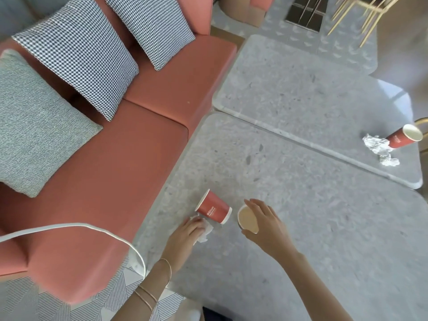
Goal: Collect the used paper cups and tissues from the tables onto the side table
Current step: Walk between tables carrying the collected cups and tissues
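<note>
Left hand (pixel 187 230): pinching tissue (pixel 205 231), tabletop's (pixel 312 205) left edge.
Right hand (pixel 266 224): clasping cup (pixel 247 220) rim.
Risk: if I tilt it, dregs may spill.

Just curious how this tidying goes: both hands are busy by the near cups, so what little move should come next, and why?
Probably lift the upright paper cup: the right hand already spans its rim, while the left hand is on the crumpled tissue beside the tipped-over red cup, which lies untouched.
</note>
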